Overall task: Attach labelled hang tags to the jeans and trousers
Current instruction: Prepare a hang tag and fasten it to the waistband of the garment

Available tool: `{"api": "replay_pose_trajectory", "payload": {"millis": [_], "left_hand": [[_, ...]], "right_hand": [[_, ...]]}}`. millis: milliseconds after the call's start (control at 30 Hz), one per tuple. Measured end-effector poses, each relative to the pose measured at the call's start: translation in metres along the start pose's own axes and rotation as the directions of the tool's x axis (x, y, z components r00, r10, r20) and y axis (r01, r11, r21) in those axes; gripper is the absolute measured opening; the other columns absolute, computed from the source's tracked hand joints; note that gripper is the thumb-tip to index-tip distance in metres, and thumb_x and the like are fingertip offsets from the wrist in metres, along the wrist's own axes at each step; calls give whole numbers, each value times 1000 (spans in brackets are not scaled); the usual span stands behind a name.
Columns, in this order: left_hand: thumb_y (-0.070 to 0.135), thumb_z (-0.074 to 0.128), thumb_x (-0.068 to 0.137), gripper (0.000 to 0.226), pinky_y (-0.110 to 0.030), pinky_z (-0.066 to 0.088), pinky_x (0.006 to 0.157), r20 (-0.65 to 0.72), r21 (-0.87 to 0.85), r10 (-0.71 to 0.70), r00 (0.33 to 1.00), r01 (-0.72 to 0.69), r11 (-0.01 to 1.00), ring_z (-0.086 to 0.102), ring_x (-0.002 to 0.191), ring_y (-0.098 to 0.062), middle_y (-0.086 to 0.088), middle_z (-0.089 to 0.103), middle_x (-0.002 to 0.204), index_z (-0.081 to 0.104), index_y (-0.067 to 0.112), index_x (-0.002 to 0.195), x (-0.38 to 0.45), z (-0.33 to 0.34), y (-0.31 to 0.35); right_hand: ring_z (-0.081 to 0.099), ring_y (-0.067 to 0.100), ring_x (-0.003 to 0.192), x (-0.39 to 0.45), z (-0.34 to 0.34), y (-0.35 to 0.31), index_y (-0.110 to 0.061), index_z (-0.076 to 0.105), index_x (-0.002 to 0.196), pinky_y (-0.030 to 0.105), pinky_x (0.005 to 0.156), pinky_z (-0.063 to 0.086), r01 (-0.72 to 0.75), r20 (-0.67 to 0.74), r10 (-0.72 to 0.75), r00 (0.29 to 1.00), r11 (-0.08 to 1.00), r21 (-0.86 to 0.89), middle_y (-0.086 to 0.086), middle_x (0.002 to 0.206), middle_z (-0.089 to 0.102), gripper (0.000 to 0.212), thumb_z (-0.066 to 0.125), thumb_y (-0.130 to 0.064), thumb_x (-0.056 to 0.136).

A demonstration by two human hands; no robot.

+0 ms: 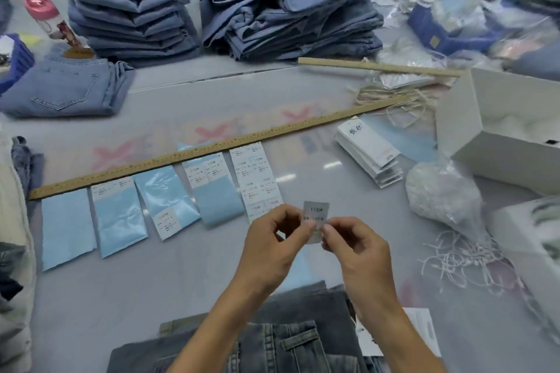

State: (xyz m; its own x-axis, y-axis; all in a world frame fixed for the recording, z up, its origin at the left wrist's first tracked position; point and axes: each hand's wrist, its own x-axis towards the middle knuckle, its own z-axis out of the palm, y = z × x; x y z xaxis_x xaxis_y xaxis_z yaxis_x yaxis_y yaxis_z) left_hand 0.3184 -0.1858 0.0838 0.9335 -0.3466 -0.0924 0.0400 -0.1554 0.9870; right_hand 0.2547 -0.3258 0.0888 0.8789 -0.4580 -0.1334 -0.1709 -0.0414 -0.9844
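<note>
— What's where, from the ruler [212,147]?

— Just below it, sticker sheets [256,174] on the table [151,281]. Nearer me, my left hand [272,251] and right hand [357,254] pinch one printed sticker [316,215], fingers closed on its lower edge.

— How will it handle?

— Light, floppy, probably tacky. I'd hold only edges. Tags [368,142] lie right, beyond the ruler's far end; dark jeans [272,339] nearest me.

Both hands, left hand [274,247] and right hand [357,251], pinch one small label [316,215] above dark jeans [272,339] on the surface [151,297].
</note>
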Motion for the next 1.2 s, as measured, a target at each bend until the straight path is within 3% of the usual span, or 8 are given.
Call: {"api": "replay_pose_trajectory", "payload": {"millis": [133, 267, 367, 500, 600, 900, 1067, 1200], "left_hand": [[37, 73, 91, 7, -17, 48, 65, 46, 33, -34, 998, 33, 999, 58, 77, -11, 9, 72, 84, 74, 34, 85, 7, 36, 2], [49, 68, 91, 25, -20, 51, 65, 72, -78, -199, 977, 205, 976, 63, 89, -8, 9, 67, 105, 65, 43, 116, 44, 83, -4], [30, 66, 97, 24, -13, 44, 70, 26, 241, -36, 999, 29, 970, 63, 93, -9, 7, 65, 104, 68, 29, 121, 97, 126, -9], [30, 61, 98, 31, -35, 45, 92, 150, 657, 169, 974, -226, 719, 51, 120, -24, -3, 60, 127, 65, 16, 125, 176, 182, 1], [38, 61, 98, 31, -39, 43, 88, 261, 822, 147, 954, -300, 484, 50, 116, -29, -8, 57, 123, 61, 12, 116, 215, 198, 4], [15, 53, 96, 26, -35, 39, 63, 230, 864, 117, 966, -258, 432, 56, 79, -33, -12, 59, 81, 50, 11, 70, 237, 188, 9], [11, 53, 96, 21, -39, 44, 61, 261, 884, 286, 922, -348, 312, 58, 75, -34, -13, 60, 82, 57, 3, 77, 226, 173, 36], [18, 47, 105, 23, -39, 44, 58, 252, 838, 541, 803, -460, 293, 50, 78, -25, -13, 60, 92, 58, 4, 91, 181, 140, 61]], "right_hand": [[68, 12, 82, -5, -35, 6, -28, 72, 86, 22, 75, 57, 21, -108, -20, 994, 1000, 5, -3, 83, 71, 10, 72, -19, 90], [67, 9, 79, -3, -79, 18, -28, 71, 85, 16, 71, 54, 49, -342, -39, 939, 999, 22, -3, 82, 71, 20, 71, -8, 91], [69, 11, 81, -5, -111, 28, -25, 74, 86, 26, 78, 59, 21, -432, 19, 902, 996, 88, 1, 87, 74, 18, 70, -8, 91], [69, 11, 71, -12, -141, 43, -20, 74, 79, 35, 74, 62, -12, -503, 65, 862, 994, 109, 6, 83, 75, 21, 68, -2, 90], [67, 12, 69, -20, -156, 54, -19, 73, 75, 26, 64, 61, -2, -540, 64, 840, 993, 115, 11, 77, 73, 25, 68, 2, 86], [70, 11, 67, -41, -169, 82, -10, 68, 72, 22, 61, 60, -116, -555, 180, 812, 982, 147, 14, 75, 74, 24, 67, 9, 87], [71, 12, 71, -48, -170, 76, -19, 71, 75, 24, 65, 61, -116, -536, 173, 826, 983, 139, 11, 79, 75, 27, 67, 4, 89], [69, 10, 70, -54, -175, 59, -19, 73, 75, 24, 66, 61, -52, -580, 162, 799, 978, 202, 6, 76, 74, 29, 63, 4, 91]]}}
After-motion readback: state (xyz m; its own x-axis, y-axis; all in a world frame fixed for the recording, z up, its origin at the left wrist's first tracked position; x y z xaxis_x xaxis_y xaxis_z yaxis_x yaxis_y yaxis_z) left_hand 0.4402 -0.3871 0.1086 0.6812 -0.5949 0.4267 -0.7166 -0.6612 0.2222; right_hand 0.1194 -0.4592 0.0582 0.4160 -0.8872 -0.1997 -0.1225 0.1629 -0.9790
